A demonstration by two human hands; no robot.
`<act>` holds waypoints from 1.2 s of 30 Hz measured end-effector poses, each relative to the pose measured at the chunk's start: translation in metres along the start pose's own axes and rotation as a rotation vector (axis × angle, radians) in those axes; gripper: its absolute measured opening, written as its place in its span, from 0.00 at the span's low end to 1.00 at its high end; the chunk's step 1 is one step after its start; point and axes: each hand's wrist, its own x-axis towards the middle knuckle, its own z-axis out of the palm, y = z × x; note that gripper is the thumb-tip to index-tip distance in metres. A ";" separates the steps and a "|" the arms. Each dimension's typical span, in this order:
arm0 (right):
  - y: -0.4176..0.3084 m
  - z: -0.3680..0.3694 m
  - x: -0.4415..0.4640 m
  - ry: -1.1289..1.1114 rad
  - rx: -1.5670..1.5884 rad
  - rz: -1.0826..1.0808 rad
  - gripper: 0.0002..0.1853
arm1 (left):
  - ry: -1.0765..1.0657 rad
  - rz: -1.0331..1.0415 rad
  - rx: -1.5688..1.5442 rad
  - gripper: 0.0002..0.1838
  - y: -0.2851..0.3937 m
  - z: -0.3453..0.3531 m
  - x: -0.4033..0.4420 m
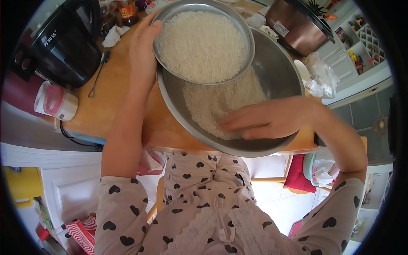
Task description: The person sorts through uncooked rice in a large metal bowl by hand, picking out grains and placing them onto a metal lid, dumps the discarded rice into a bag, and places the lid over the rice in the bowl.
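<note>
Entry one, hazards: a steel dish heaped with rice grains, tipped spill being the likeliest fault; the left grip has it at one side only, so a slackened thumb or a turned wrist could let the far edge drop. Second risk, grains scattered on the wooden bench, should the dish slip outward, since part of it overhangs the wall of the steel basin. Third, rice flicked over the near rim, if the right grip sweeps too briskly; its fingers are blurred, suggesting motion. Fourth, a knock to the white cup, close beside the basin, from any sideways shove. Entry two, position: the dish lies to the inner side of the left grip, closed on its edge, thumb at the rim, remaining fingers mostly hidden; whether the basin's rim bears any weight cannot be told. Below and partly covered by the dish, the loose rice lies on the basin floor, directly under the fingertips of the right grip, which is open, palm down, fingers extended and touching the grains; whether any are pinched is unclear.
</note>
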 end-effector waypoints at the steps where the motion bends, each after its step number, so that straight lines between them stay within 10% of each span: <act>1: 0.002 -0.010 -0.008 -0.105 0.039 -0.009 0.21 | -0.003 0.008 0.007 0.23 0.000 0.000 0.000; 13: 0.004 0.003 0.003 0.237 -0.026 0.703 0.23 | 0.089 -0.026 0.082 0.26 -0.008 -0.005 0.003; 19: -0.026 0.019 0.027 0.164 0.077 0.479 0.22 | 0.090 -0.036 0.123 0.26 -0.006 -0.004 0.002; 26: -0.005 0.008 0.048 0.063 1.205 0.370 0.13 | 0.037 -0.017 0.074 0.25 0.001 0.001 -0.001; 36: -0.006 -0.031 0.003 -0.007 1.097 0.224 0.11 | 0.019 -0.029 0.010 0.24 -0.002 -0.001 0.001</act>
